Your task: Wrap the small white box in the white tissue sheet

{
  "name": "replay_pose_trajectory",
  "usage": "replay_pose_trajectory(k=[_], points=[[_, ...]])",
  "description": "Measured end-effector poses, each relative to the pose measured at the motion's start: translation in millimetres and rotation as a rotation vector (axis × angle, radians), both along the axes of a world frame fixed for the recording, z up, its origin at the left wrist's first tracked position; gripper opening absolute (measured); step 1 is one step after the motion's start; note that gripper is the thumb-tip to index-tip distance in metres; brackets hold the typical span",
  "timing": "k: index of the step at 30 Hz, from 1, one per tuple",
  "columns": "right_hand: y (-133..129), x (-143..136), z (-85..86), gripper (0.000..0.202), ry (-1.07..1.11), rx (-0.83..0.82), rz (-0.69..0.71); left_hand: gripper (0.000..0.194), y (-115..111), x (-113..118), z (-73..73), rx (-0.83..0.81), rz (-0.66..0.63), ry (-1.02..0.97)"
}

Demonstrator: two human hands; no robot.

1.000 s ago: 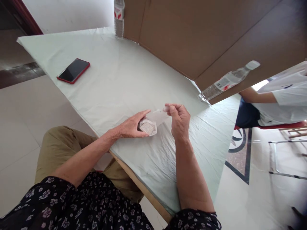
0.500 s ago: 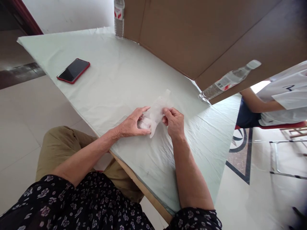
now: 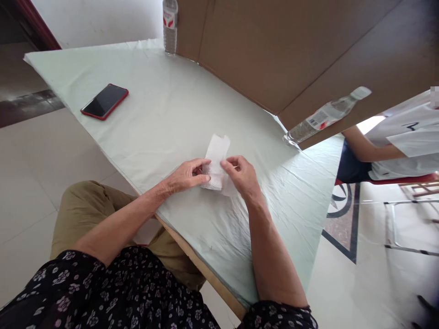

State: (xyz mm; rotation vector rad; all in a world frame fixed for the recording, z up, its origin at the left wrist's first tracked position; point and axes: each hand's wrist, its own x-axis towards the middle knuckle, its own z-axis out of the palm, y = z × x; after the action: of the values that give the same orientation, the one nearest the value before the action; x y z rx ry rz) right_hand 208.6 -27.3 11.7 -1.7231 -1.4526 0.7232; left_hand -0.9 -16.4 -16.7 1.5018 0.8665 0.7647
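Observation:
A thin, white, tissue-like sheet (image 3: 217, 151) lies partly folded on the table in front of me. Its lower part is crumpled and layered, and a see-through flap spreads to the lower right. My left hand (image 3: 188, 175) grips the left edge, its thumb over the lower folds and its fingers bent above. At the right edge, my right hand (image 3: 240, 172) pinches the sheet between thumb and forefinger. Whether the sheet is paper or thin plastic, I cannot tell.
A phone in a red case (image 3: 105, 101) lies at the left. One clear bottle (image 3: 170, 28) stands at the back; another bottle (image 3: 324, 118) leans at the right by a tall cardboard panel (image 3: 260, 50). A person in a white shirt (image 3: 394, 141) sits beyond the panel.
The sheet has swung more upright and moved slightly left, with its upper part now flatter. My right hand has shifted left, and my left thumb has come up onto the folds.

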Motion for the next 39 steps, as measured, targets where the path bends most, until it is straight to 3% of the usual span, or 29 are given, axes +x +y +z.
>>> replay_pose_trajectory(k=[3, 9, 13, 16, 21, 25, 29, 32, 35, 39], points=[[-2, -3, 0.1, 0.024, -0.072, 0.009, 0.02, 0.063, 1, 0, -1.3, 0.03, 0.036, -0.009], [-1, -3, -6.3, 0.023, 0.316, 0.048, 0.055, 0.044, 0, 3, -0.7, 0.355, 0.361, 0.037], [-2, -10, -6.5, 0.022, 0.375, 0.067, 0.13, 0.032, -2, 9, -1.5, 0.402, 0.359, 0.168], [0, -6, -9.0, 0.022, 0.376, 0.08, 0.054, 0.007, 1, 9, -3.2, 0.379, 0.449, 0.215], [8, 21, -21.4, 0.022, 0.36, 0.033, -0.137, 0.013, 14, -1, -7.4, 0.379, 0.79, 0.208], [14, 37, -29.1, 0.022, 0.24, 0.015, -0.204, 0.013, 24, -10, -13.5, 0.404, 0.904, 0.335], [15, 43, -29.6, 0.018, 0.201, -0.005, -0.181, 0.009, 21, -10, -12.5, 0.54, 0.873, 0.312], [14, 43, -24.4, 0.021, 0.105, 0.086, -0.221, 0.011, 10, -5, -6.9, 0.777, 0.718, 0.222], [10, 41, -12.4, 0.025, 0.031, 0.197, -0.204, 0.042, 0, 0, -6.1, 0.865, 0.52, 0.238], [-1, 35, 6.4, 0.037, 0.007, 0.08, 0.082, 0.078, 0, 2, -14.0, 0.69, 0.315, 0.358]])
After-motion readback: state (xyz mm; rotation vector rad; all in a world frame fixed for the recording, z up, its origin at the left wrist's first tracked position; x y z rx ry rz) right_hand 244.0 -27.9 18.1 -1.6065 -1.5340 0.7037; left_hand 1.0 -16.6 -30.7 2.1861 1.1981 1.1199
